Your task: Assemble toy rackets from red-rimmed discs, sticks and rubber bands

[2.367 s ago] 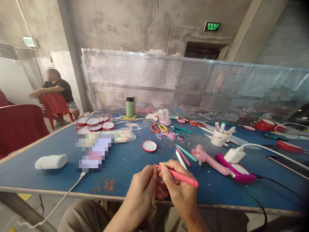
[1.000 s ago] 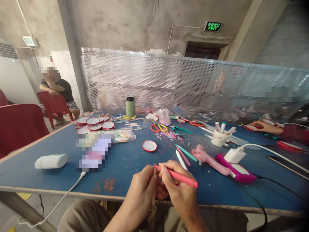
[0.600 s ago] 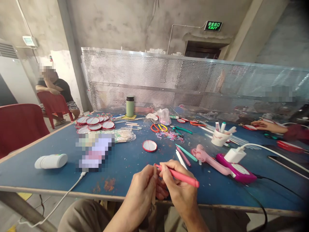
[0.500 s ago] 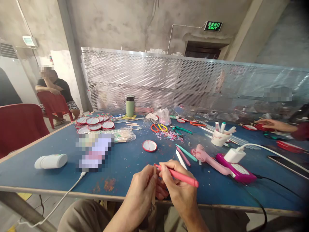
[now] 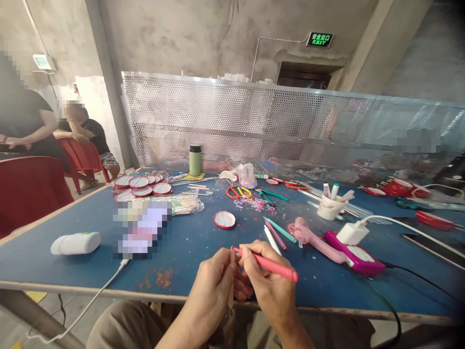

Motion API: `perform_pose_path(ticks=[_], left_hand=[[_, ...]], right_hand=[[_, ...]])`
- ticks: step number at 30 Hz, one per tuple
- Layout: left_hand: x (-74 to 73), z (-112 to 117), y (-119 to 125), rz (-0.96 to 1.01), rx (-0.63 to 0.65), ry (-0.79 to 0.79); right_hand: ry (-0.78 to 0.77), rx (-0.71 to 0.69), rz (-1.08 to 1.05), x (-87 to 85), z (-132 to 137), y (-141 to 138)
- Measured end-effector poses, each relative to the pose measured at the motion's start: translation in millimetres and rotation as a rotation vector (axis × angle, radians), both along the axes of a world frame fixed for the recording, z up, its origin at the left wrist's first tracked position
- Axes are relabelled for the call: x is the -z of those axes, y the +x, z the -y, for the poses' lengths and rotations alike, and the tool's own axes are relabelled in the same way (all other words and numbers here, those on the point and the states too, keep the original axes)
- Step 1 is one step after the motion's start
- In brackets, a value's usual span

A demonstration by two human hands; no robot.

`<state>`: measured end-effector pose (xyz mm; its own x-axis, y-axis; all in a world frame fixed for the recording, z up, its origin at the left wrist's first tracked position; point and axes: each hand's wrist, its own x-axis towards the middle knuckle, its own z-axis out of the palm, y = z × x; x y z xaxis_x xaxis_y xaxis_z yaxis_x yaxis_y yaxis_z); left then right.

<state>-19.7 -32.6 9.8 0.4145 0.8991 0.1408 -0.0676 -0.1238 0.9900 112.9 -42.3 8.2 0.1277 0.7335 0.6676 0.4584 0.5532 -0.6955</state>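
Observation:
My left hand (image 5: 214,278) pinches a thin flat wooden stick (image 5: 231,286) upright near the table's front edge. In my right hand (image 5: 271,281) is a pink-red marker (image 5: 274,266), its tip meeting the upper end of the stick. What that end looks like is mostly hidden by my fingers. Beyond my hands lies a round white disc with a red rim (image 5: 224,220). To the right of it rest a white pen (image 5: 271,239), a dusty pink pen (image 5: 276,234) and a teal pen (image 5: 280,229).
On the left are a phone (image 5: 145,230) on a cable, a white bottle (image 5: 75,243) and stacked red-rimmed discs (image 5: 140,182). Pliers (image 5: 272,195), colourful clips (image 5: 258,204) and a green flask (image 5: 195,160) stand further back. Right: a cup of markers (image 5: 331,207), a pink fan (image 5: 316,240), a magenta power strip (image 5: 358,254).
My hands, the stick and the marker look almost unmoved. A standing person has come into view at the far left. The other person's hand at the right has gone from view.

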Motion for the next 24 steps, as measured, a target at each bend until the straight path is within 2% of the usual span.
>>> perform_pose_path(ticks=[24], left_hand=[[-0.8,1.3,-0.7,0.001,-0.001,-0.001]], right_hand=[[0.003,0.008,-0.02,3.0,-0.8,0.7]])
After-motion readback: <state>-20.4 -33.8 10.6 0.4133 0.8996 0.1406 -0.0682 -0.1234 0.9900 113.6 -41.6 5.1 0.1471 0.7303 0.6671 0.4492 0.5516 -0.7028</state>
